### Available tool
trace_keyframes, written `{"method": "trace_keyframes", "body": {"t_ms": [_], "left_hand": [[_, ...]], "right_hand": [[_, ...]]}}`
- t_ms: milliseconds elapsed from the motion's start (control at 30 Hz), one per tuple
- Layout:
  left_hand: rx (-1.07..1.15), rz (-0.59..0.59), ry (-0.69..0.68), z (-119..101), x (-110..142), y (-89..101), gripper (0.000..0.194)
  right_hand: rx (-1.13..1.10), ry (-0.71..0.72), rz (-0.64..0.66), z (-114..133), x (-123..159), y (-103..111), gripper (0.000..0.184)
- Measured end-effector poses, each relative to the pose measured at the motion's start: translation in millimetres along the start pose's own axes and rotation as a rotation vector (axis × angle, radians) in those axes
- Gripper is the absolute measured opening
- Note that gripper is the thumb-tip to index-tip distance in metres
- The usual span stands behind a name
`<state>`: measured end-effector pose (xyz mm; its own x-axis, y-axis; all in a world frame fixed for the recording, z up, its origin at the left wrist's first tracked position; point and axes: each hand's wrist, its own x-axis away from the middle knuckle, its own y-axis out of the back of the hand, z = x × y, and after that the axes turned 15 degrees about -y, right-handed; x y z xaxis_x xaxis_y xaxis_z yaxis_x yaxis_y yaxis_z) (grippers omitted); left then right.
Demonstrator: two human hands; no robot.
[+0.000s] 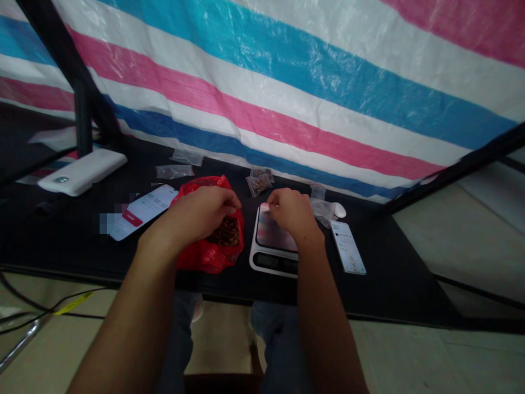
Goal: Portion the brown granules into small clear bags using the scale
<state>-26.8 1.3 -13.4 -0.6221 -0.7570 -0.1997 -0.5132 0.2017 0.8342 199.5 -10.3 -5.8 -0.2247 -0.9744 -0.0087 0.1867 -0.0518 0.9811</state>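
Observation:
My left hand hovers over a red plastic bag, thumb and fingertips pinched together; what they hold, if anything, is too small to make out. Inside the bag's mouth lies a heap of small brown pieces, their kind unclear. Above the plate of a white kitchen scale, my right hand has its fingers drawn together, and whatever sits between them is hidden. Just behind the scale, a small clear zip bag contains brown pieces.
Clear plastic bags lie behind the red bag, and another clear bag is right of the scale beside a small white round object. Phones flank the work area. A white power bank lies far left. Striped sheeting hangs behind.

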Motion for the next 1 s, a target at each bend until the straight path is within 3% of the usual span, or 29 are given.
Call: {"method": "trace_keyframes", "body": {"t_ms": [167,267,400,633,1000], "left_hand": [[0.032,-0.057,-0.153,-12,-14,-12.7,0.032],[0.067,-0.118,-0.254,-26,-25,-25.0,0.033],[0.079,-0.12,-0.308,-43,-39,-43.6,0.033],[0.043,-0.141,-0.323,-47,-54,-68.2,0.029],[0.031,-0.156,-0.317,-52,-62,-78.7,0.028]], "right_hand": [[-0.383,0.043,-0.038,-26,1,18,0.016],[-0.475,0.033,0.022,-40,8,29,0.014],[-0.523,0.054,0.12,-49,13,32,0.014],[-0.551,0.102,0.133,-59,10,25,0.017],[-0.565,0.124,0.067,-67,9,21,0.023]]}}
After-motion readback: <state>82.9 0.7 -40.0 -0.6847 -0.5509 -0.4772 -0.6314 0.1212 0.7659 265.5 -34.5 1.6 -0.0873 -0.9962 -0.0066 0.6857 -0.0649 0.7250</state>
